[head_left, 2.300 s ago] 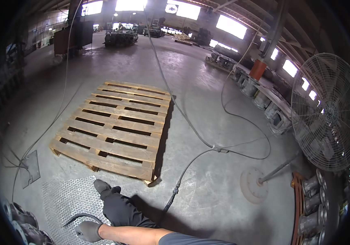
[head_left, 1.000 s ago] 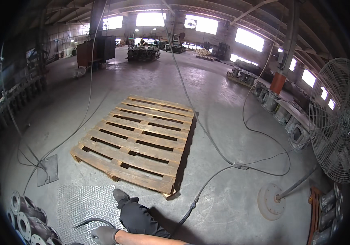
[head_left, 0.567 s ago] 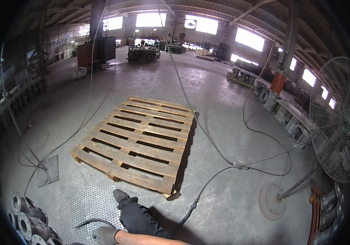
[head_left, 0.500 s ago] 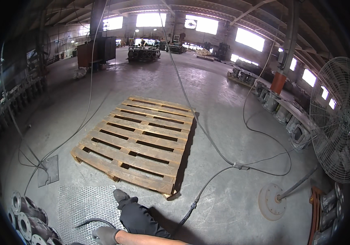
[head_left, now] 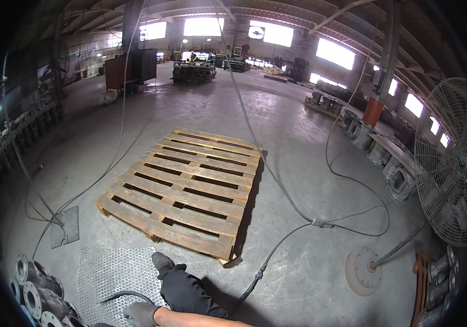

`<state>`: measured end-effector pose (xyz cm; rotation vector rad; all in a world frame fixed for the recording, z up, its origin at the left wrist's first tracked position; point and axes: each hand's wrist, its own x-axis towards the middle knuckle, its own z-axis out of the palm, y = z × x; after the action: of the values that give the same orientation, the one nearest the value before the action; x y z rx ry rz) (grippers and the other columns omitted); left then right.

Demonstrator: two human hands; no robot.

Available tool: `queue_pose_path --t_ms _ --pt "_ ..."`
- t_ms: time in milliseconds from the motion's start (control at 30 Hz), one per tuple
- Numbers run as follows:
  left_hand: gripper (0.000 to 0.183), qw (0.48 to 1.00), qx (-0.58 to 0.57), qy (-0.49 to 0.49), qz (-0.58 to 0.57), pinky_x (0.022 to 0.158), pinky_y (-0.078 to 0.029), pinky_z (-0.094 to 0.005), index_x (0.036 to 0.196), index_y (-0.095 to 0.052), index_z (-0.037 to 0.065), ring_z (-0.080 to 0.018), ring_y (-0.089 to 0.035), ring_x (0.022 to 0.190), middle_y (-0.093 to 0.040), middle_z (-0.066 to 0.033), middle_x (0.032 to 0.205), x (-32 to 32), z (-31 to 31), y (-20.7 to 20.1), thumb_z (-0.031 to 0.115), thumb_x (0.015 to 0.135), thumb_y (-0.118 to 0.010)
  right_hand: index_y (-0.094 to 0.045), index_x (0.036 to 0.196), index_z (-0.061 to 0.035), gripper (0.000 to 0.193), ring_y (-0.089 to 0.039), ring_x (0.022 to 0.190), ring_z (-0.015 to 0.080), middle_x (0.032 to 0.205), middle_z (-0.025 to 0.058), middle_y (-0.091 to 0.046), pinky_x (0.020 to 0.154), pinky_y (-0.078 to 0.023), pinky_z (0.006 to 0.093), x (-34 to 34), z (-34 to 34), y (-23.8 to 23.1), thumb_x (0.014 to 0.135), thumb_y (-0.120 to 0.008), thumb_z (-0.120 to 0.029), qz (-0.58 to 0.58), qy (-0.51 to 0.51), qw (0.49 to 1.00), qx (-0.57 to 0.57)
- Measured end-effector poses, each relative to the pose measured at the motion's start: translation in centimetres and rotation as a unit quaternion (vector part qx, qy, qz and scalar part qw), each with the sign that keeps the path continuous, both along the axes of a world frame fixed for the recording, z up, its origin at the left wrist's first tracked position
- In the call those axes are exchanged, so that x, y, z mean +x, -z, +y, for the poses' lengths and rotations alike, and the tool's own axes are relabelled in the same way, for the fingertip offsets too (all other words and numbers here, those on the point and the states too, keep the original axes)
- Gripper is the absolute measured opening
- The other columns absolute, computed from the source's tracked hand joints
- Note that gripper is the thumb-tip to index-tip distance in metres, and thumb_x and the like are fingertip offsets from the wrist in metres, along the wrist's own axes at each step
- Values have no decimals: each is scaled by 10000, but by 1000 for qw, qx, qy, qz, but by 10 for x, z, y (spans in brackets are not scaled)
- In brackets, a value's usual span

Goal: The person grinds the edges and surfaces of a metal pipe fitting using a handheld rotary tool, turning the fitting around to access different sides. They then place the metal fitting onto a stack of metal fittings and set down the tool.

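Note:
My right hand [head_left: 142, 314], in a grey glove, is at the bottom edge with its bare forearm reaching in from the right. Its fingers look curled; what they close on, if anything, is hidden. Just beyond the glove a black hose [head_left: 127, 294] curves over a metal mesh sheet [head_left: 100, 272] on the floor. My left hand does not show clearly; only a small dark patch touches the lower edge left of the glove. My dark trouser leg and boot [head_left: 162, 262] stand at the mesh's right edge. Left of the mesh lie stacked flanged metal pipe parts [head_left: 34, 297].
A wooden pallet [head_left: 184, 188] lies flat ahead. Cables, one with a connector [head_left: 320, 223], cross the floor to its right. A large pedestal fan [head_left: 451, 158] on a round base [head_left: 363, 271] stands at right. Metal castings [head_left: 361, 136] line the right side; a flat plate [head_left: 65, 228] lies left.
The whole view shifts very slightly. My right hand, the hose and the pallet keep their places.

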<state>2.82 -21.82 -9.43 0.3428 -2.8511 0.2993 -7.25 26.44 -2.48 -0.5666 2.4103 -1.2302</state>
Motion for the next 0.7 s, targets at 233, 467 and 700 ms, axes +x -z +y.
queue_pose_path --t_ms 233,467,700 --pt "248 992 61 -91 -56 871 -603 -441 1033 -783 57 -347 -757 938 -785 -175 995 5 59 -51 276 951 -700 -713 1291 -10 400 -719 1130 436 1190 274 -750 988 -559 505 -2 -1 26 1021 -612 -288 14 13 998 -51" --pt "353 940 171 -271 115 1256 -304 -601 1164 -758 50 -431 -492 1469 -728 -188 1312 52 56 -47 333 977 -660 -761 1317 -96 440 -756 1116 347 1182 187 -793 993 -575 426 -1 2 -43 1013 -656 -396 -9 -21 999 38" --pt "435 921 239 -285 116 1314 -208 -611 1276 -700 31 -417 -333 1592 -649 -160 1456 72 62 -47 354 987 -666 -765 1302 -97 446 -742 1129 382 1204 189 -786 998 -564 462 6 -25 -42 1014 -650 -417 -15 -71 996 52"
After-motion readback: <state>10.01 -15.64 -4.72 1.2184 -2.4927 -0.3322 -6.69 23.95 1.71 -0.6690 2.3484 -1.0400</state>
